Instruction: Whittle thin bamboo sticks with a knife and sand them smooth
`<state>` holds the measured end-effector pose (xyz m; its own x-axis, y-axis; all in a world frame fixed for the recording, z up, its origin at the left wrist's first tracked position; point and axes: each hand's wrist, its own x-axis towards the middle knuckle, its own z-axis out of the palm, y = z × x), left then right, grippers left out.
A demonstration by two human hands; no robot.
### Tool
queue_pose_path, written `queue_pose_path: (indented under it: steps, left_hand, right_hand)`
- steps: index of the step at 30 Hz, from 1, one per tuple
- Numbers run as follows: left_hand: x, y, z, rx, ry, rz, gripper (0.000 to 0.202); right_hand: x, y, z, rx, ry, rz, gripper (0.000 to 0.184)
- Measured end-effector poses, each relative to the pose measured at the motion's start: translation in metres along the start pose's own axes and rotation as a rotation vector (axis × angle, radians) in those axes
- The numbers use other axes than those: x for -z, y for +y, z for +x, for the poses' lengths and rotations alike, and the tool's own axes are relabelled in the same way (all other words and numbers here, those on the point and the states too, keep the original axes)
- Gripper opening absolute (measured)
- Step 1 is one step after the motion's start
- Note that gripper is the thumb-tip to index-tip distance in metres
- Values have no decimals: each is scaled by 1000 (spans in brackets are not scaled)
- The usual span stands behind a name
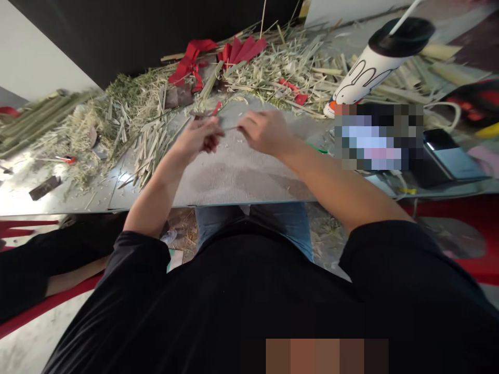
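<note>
Over the middle of the table, my left hand [199,137] has its fingers curled in. My right hand [267,130] is pinched, a short way to the right of it and somewhat blurred. A thin dark strand [231,128] runs between the fingers of both hands; its material is too fine to make out. Just above my left hand a small red strip [217,108] shows, and I cannot tell whether the hand touches it. Beneath my hands lies a greyish work surface [241,171] dusted with crumbs.
Shavings and split plant strips [152,150] heap up left and behind. Red folded paper [241,52] and red ribbon [191,59] lie on the pile. At right stand a rabbit-print tumbler [366,72] and a phone [456,153]. A red-handled cutter [68,159] lies left. Another person's arm [74,278] is lower left.
</note>
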<state>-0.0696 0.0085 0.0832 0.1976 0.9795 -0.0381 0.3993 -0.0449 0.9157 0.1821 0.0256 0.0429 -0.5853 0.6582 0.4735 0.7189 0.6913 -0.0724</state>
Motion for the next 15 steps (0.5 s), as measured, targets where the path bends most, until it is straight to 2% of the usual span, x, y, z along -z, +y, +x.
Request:
queue_pose_path:
  steps: [1,3,4,6,8,11,13,15]
  left_hand:
    - [12,-3,15,-22,114,107,53]
    - [34,-14,39,-84,331,394,36]
    - [42,-22,47,-83,383,538,24]
    - [54,-40,56,-7,400,698,8]
    - [58,-59,57,62,427,737,34]
    - [57,-80,57,96,379,704,73]
    - [55,-89,60,113,354,650,83]
    - [56,-92,66,154,362,609,84]
  right_hand:
    - [-4,9,2,-106,45,59,30]
    - [-9,24,4,-316,98,147,27]
    - [-11,29,3,-395,98,179,27]
    - [-11,35,1,-485,53,218,30]
    - [-8,37,-3,-510,-17,241,31]
    - [0,36,-7,-499,-111,238,30]
    - [7,33,-8,-477,-176,224,30]
    - [15,28,-8,-462,-227,206,32]
